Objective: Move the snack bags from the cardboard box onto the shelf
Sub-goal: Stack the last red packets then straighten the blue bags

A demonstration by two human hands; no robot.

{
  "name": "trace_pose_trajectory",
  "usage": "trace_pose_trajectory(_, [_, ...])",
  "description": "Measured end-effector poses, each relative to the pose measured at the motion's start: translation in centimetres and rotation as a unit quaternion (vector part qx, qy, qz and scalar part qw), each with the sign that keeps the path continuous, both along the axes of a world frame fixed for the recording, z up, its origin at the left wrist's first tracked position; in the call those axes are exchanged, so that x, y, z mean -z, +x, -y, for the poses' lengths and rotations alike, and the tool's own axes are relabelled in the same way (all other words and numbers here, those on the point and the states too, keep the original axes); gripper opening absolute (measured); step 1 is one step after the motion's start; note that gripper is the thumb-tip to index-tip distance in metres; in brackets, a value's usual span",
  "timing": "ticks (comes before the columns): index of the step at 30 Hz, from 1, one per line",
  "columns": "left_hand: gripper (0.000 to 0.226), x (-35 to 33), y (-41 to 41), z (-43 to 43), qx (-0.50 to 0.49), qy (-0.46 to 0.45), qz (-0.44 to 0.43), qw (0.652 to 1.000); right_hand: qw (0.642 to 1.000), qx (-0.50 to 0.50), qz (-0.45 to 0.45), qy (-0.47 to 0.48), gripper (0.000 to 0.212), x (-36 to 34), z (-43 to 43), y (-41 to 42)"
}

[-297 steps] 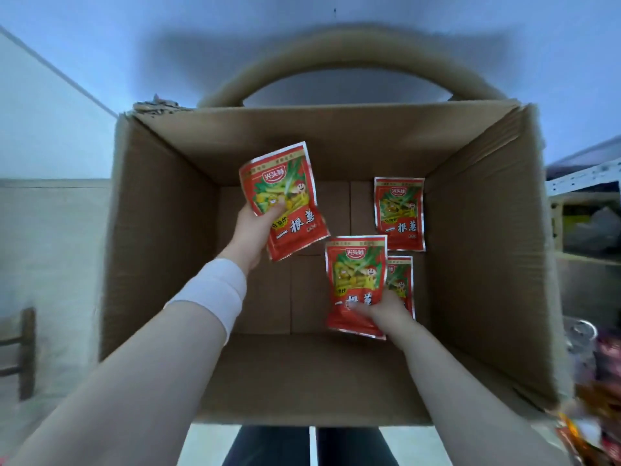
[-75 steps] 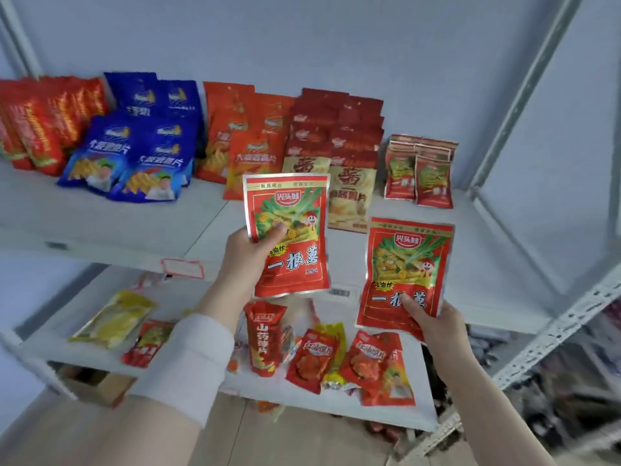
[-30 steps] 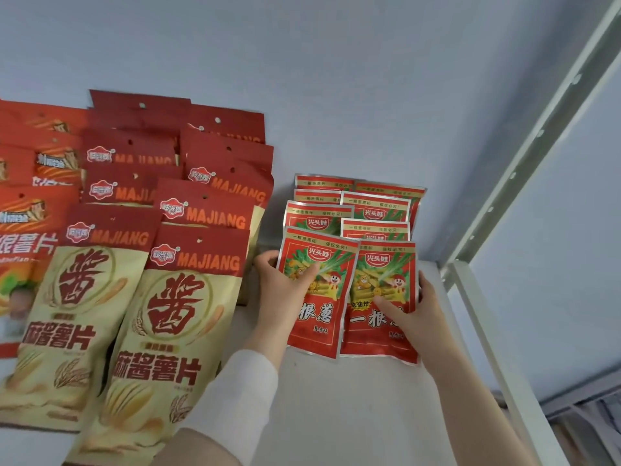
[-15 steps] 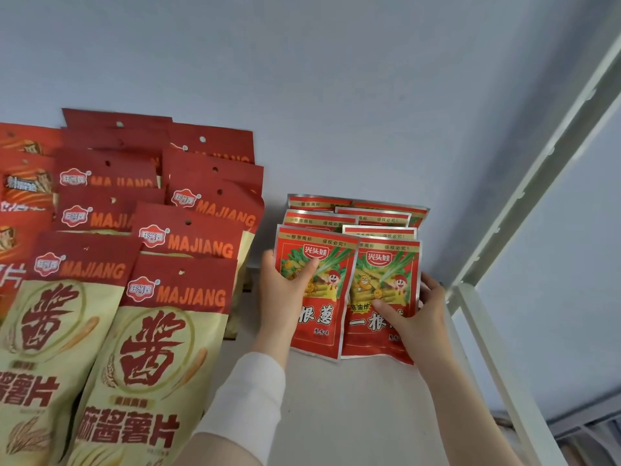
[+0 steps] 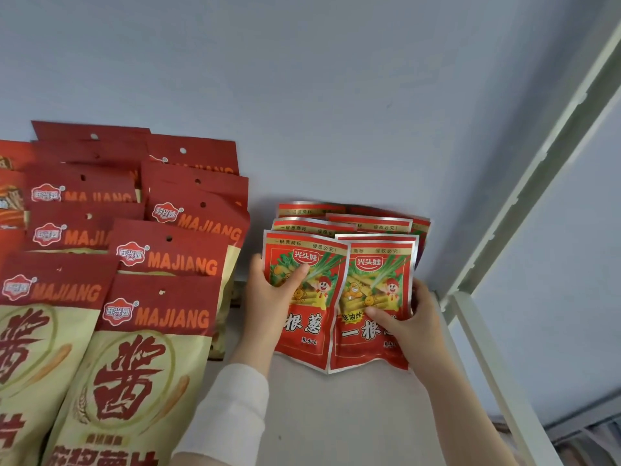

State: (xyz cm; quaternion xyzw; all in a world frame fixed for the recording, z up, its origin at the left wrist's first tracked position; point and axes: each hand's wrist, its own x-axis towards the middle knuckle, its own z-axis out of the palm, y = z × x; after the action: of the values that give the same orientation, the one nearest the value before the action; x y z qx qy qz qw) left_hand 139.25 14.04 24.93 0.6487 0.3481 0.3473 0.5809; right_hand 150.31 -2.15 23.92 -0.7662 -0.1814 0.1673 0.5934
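Observation:
Two small red snack bags with green onion pictures stand side by side on the white shelf. My left hand grips the left snack bag at its left edge, thumb across the front. My right hand grips the right snack bag at its right edge, thumb on the front. Both bags lean against a stack of the same red snack bags by the back wall. The cardboard box is out of view.
Rows of large red and cream MAJIANG chip bags fill the shelf to the left, close to my left wrist. A white metal shelf post and side rail bound the shelf on the right. The blue wall is behind.
Both hands have pushed the two bags a little further back against the stack; the camera has drawn slightly closer. Grips are unchanged.

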Motion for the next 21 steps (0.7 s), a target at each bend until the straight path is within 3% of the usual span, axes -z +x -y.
trace_pose_trajectory(5, [0.038,-0.7,0.6,-0.2,-0.025,0.019,0.040,0.999,0.998,0.032,0.037,0.051,0.065,0.1,-0.3,0.6])
trace_pose_trajectory(11, [0.049,0.0,1.7,0.1,-0.069,0.039,0.068,0.995,0.992,0.077,0.084,0.057,0.077,1.2,-1.1,-0.1])
trace_pose_trajectory(17, [0.053,0.8,2.4,0.5,-0.130,0.085,0.046,0.987,0.969,0.144,0.199,0.014,0.077,2.5,-2.0,-1.5])
trace_pose_trajectory(21, [0.061,1.0,2.9,0.8,-0.160,0.121,0.039,0.979,0.964,0.152,0.216,-0.018,0.078,2.5,-2.5,-1.5])
